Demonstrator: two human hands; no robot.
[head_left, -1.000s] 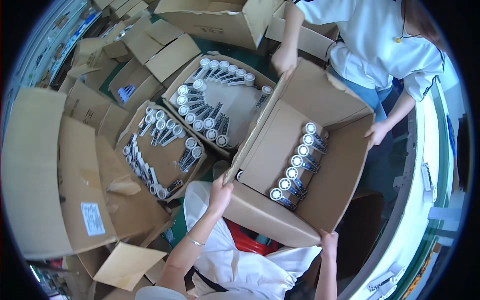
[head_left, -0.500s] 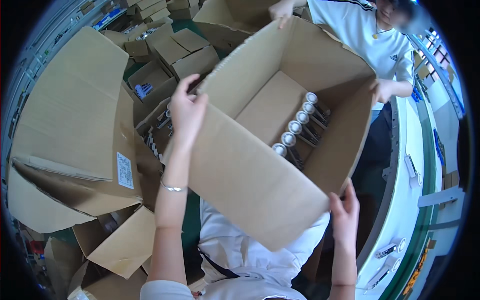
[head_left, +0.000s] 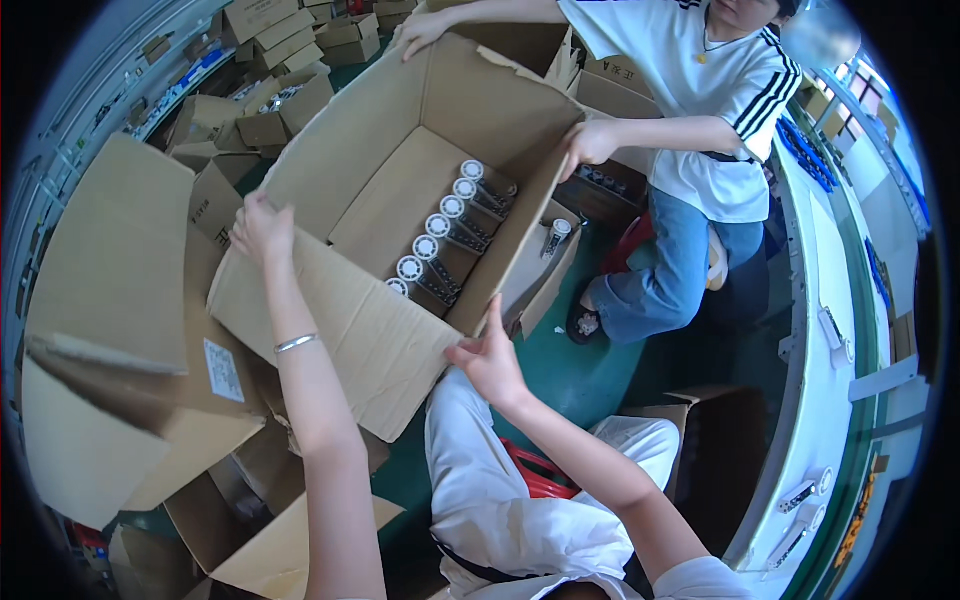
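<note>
**A big carton held up between two people**

We have a large open cardboard box (head_left: 400, 215) lifted in front of us, tilted so that its inside faces up toward us. Along its right inner wall lies a row of small cylindrical parts with round white caps (head_left: 440, 235), lined up from near to far; the rest of the box floor is bare cardboard. Our left hand (head_left: 262, 228) grips the near left corner of the box, fingers curled over the edge of the flap. Our right hand (head_left: 490, 360) presses against the near right corner from outside and below, fingers spread against the cardboard, thumb up along the edge, so it braces rather than clasps. A thin metal bracelet (head_left: 296, 343) sits on our left forearm.

On the far side a second person in a white shirt with dark stripes and blue jeans holds the same box: one hand (head_left: 422, 28) on the far rim, the other hand (head_left: 588, 142) clamped on the right wall's top edge.

To the left, just beside our box, stands another big carton (head_left: 120, 330) with its flaps open and a white label on its side. Farther left and far, smaller cardboard boxes (head_left: 270, 105) are stacked. On the right runs a white workbench with a green edge (head_left: 830, 330). The floor (head_left: 590, 370) under us is green.
</note>
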